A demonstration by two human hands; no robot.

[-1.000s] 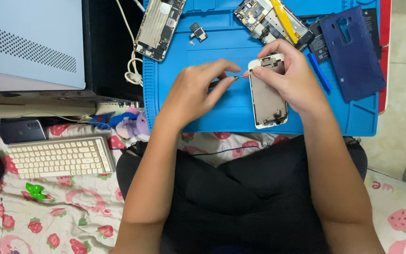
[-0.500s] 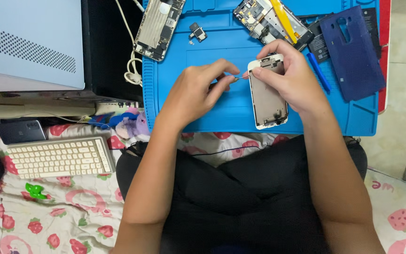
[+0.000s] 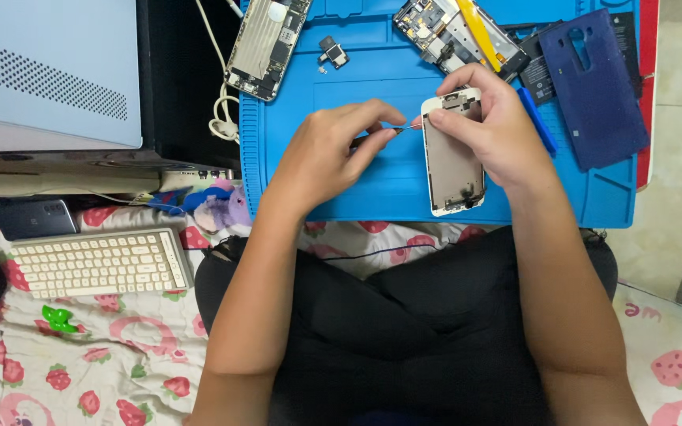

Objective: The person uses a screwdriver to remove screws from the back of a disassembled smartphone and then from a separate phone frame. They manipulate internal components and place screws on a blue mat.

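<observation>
A white phone screen panel (image 3: 453, 162) lies face down on the blue work mat (image 3: 372, 181). My right hand (image 3: 495, 126) grips its upper end, fingers curled over the top edge. My left hand (image 3: 329, 154) pinches a thin tool (image 3: 404, 128) whose tip points at the panel's upper left corner, close to my right thumb.
An opened phone body (image 3: 266, 43), a small camera part (image 3: 333, 54), a second opened phone with a yellow strip (image 3: 459, 31), a blue pry tool (image 3: 537, 120) and a dark blue back cover (image 3: 597, 83) lie on the mat. A white keyboard (image 3: 96, 260) and dark phone (image 3: 37, 217) rest at left.
</observation>
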